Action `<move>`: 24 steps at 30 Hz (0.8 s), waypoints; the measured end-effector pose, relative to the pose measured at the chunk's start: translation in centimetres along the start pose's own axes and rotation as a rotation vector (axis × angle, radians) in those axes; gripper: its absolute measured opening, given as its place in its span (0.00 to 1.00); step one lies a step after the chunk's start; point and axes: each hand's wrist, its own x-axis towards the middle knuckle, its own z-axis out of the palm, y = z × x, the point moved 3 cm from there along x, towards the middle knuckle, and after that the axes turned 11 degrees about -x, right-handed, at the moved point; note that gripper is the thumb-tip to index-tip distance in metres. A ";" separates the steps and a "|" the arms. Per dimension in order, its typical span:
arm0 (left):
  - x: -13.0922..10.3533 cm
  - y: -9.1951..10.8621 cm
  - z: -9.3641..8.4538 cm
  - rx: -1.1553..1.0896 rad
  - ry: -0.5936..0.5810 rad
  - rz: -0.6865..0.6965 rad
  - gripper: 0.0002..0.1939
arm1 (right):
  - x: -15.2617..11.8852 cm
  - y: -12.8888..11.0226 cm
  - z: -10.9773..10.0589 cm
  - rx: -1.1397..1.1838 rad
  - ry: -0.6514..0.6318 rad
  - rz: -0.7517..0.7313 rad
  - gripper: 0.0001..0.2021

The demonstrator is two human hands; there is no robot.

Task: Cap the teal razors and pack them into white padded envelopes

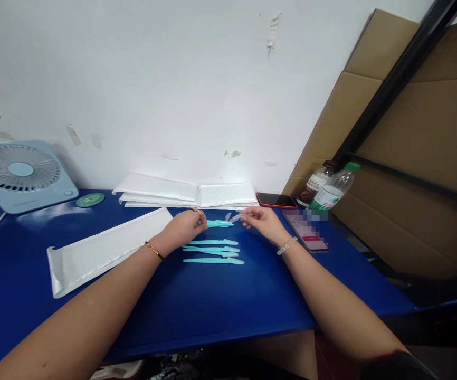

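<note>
My left hand (192,226) is closed around the handle ends of several turquoise sticks (219,224), which point right. Just beyond their tips, my right hand (257,219) pinches a small translucent piece (236,217) between thumb and fingers. Another small clear piece lies or hangs beside it; which one I cannot tell. Nearer to me, several slim turquoise razor-shaped tools (213,260) lie roughly parallel on the blue table (228,306), their wider ends to the right.
A white padded envelope (97,253) lies left, with more envelopes (161,190) stacked by the wall. A blue fan (26,177) and green disc (90,199) stand left. Right are two phones (276,200) (307,232), two bottles (333,187) and cardboard (418,132).
</note>
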 end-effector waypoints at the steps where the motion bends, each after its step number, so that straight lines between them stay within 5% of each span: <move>1: 0.0 0.0 0.0 -0.017 -0.001 -0.011 0.10 | 0.0 0.1 0.1 0.080 -0.012 0.026 0.15; 6: 0.0 0.1 -0.2 -0.049 -0.001 -0.033 0.10 | -0.1 0.0 0.4 0.110 -0.003 0.048 0.15; 14: -0.1 -0.1 -0.3 -0.155 -0.023 -0.056 0.11 | -0.8 -1.5 -0.4 -0.355 0.118 -0.100 0.13; 24: -0.4 1.8 0.0 -0.548 0.003 -0.163 0.13 | -0.9 -1.6 0.4 -0.138 0.092 -0.154 0.13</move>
